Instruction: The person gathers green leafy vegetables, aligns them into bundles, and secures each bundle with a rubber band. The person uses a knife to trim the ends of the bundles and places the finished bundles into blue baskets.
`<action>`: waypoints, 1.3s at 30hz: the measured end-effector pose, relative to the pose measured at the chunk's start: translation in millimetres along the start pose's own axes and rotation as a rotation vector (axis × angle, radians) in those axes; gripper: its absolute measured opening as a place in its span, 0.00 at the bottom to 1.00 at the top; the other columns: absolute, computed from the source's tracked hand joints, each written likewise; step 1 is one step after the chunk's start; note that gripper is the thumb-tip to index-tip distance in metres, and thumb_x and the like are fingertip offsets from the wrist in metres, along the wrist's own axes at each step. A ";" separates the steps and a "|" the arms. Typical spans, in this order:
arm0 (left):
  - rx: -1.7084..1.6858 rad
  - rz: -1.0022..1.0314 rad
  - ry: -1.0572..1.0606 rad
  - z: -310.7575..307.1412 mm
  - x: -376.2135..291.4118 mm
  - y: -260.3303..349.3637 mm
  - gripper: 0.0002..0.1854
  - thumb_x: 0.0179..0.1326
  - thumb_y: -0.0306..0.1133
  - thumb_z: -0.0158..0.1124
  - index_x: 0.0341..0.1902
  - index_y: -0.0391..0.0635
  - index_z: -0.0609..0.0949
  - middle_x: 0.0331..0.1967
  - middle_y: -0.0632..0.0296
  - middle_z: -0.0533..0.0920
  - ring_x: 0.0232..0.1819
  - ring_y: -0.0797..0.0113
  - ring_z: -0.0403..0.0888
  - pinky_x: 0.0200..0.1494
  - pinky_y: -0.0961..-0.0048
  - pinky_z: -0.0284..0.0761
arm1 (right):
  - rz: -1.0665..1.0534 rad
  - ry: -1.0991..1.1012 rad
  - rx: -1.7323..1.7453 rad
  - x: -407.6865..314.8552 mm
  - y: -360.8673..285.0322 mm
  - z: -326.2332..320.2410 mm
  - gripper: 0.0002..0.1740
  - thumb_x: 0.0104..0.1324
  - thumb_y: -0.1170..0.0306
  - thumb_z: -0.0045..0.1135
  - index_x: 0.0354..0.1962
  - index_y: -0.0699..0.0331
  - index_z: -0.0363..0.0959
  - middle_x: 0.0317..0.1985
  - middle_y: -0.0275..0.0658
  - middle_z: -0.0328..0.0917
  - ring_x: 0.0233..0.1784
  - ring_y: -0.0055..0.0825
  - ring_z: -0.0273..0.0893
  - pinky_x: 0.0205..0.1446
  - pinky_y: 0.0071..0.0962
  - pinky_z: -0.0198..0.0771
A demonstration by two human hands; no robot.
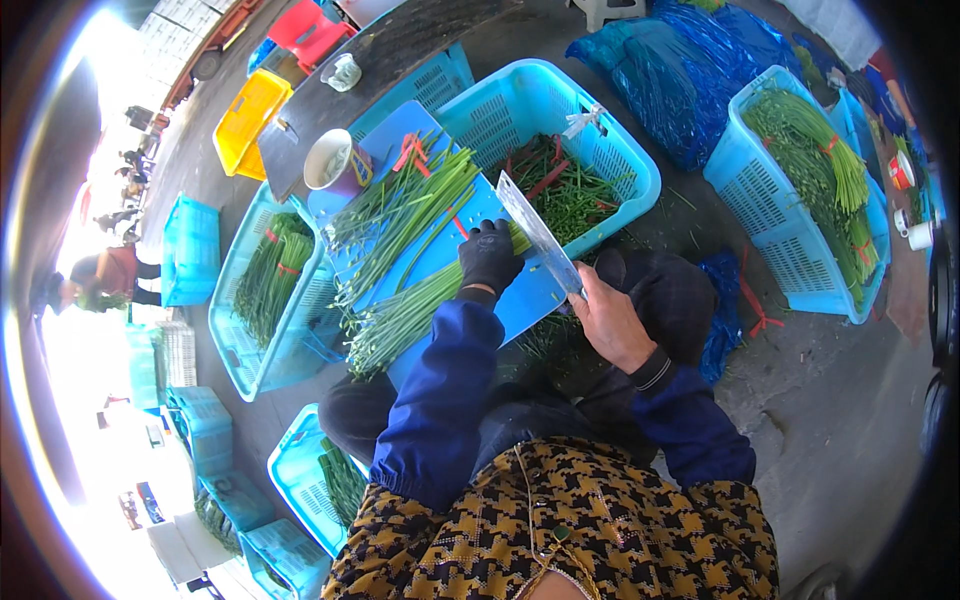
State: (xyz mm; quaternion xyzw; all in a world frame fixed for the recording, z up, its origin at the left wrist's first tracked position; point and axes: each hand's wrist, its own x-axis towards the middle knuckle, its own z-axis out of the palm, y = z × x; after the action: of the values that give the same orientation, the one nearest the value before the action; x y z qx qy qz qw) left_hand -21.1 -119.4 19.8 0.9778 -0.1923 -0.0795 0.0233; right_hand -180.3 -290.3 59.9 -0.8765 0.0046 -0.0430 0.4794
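My left hand (490, 259), in a black glove, grips a bundle of flowering chives (405, 319) near its cut-stem end and holds it down on a blue cutting board (521, 296). In my bare right hand (613, 319) is the handle of a cleaver (538, 231). The wide blade stands at the board's right edge, close to the stem ends; whether it touches them I cannot tell. Farther up the board lies a loose pile of flowering chives (409, 225) with red ties (411, 154) at its top. Beyond the blade, a turquoise crate (630, 142) holds green trimmings (562, 191) and red ties.
A paper tub (337, 161) and a plastic cup (341, 73) stand on the dark table (390, 56). Crates of tied chives stand at left (259, 367) and right (780, 247). Blue plastic bags (645, 82) lie behind. A person (112, 274) is at far left.
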 end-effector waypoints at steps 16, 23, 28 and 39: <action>-0.005 -0.034 -0.032 -4.1 0.4 3.2 0.32 0.45 0.44 0.77 0.54 0.46 0.75 0.49 0.51 0.80 0.50 0.47 0.81 0.46 0.52 0.80 | -0.008 -0.053 -0.045 5.3 -5.8 -4.7 0.20 0.70 0.72 0.54 0.56 0.67 0.62 0.39 0.60 0.78 0.43 0.61 0.76 0.41 0.53 0.72; -0.030 -0.036 -0.011 3.5 1.7 0.7 0.27 0.47 0.43 0.73 0.51 0.46 0.78 0.48 0.55 0.80 0.51 0.50 0.80 0.45 0.46 0.77 | -0.056 -0.041 -0.092 7.7 -7.0 -3.6 0.18 0.70 0.72 0.53 0.54 0.66 0.61 0.35 0.56 0.78 0.39 0.59 0.77 0.38 0.54 0.71; -0.022 -0.041 -0.009 3.5 3.2 0.9 0.27 0.48 0.43 0.73 0.51 0.46 0.78 0.48 0.55 0.80 0.51 0.51 0.80 0.45 0.46 0.77 | -0.047 -0.128 -0.146 15.0 -12.3 -9.5 0.15 0.70 0.72 0.52 0.49 0.68 0.59 0.32 0.56 0.78 0.36 0.59 0.77 0.36 0.55 0.69; -0.015 -0.037 0.016 5.2 1.7 2.0 0.25 0.47 0.42 0.72 0.49 0.49 0.78 0.46 0.58 0.80 0.50 0.53 0.80 0.44 0.47 0.77 | -0.052 -0.182 -0.238 24.1 -20.2 -2.7 0.14 0.70 0.71 0.49 0.47 0.72 0.59 0.25 0.56 0.77 0.32 0.59 0.77 0.34 0.56 0.70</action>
State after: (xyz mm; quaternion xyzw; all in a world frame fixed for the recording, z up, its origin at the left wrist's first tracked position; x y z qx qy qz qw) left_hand -21.2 -122.0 14.6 0.9817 -0.1733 -0.0733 0.0306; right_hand -157.2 -282.8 80.1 -0.9272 -0.0564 0.0250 0.3695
